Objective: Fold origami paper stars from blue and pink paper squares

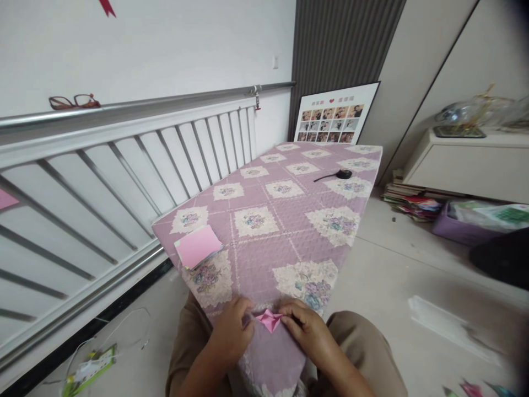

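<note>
A small piece of folded pink paper (270,320) is held between my two hands at the near edge of the table. My left hand (235,328) pinches its left end between thumb and fingers. On the other side, my right hand (305,325) grips the right end the same way. The paper has pointed folds and looks like an origami shape. To the left on the tablecloth lies a stack of pink paper sheets (199,246), with other colours showing at its edges.
A purple flowered tablecloth (293,242) covers the long table. A black round object with a strap (344,174) lies near its far right. A white radiator (198,149) runs along the left, with glasses (74,101) above. At right are a cabinet (471,162) and purple bin (454,227).
</note>
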Demonstrator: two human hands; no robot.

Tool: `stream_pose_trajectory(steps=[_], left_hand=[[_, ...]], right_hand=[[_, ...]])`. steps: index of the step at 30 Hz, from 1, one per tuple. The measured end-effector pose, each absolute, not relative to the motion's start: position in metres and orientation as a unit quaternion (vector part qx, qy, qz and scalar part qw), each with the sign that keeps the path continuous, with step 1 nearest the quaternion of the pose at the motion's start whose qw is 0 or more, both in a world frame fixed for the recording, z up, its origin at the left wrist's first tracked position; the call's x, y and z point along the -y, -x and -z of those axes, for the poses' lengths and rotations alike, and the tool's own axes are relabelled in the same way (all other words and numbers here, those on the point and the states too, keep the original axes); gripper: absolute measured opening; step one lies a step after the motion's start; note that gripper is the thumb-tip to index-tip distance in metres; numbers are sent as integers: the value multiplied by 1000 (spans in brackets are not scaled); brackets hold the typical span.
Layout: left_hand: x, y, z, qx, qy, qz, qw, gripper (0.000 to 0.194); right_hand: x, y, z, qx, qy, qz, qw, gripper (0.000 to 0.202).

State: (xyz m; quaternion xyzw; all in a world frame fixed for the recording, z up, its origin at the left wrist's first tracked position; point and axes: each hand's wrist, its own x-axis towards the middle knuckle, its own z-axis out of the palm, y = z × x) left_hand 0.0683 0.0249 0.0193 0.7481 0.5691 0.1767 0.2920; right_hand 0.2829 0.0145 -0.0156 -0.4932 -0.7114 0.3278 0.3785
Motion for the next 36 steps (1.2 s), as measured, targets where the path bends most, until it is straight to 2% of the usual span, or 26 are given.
stream_pose_trajectory(steps=[4,11,19,36], left_hand=[[-17,-66,0,-553,-742,-216,312,32],[-17,-77,15,-539,-743,-257,302,24],[-14,-79,19,-528,-772,-251,251,16],[-14,-76,30,-532,-763,-257,263,18]], right_hand=[[-15,-283,16,710,498,-329,375,14],[-15,-281,10,714,507,-319,363,14],[-16,-275,13,715,519,-299,360,22],[-21,-283,10,660,549,-338,385,31]])
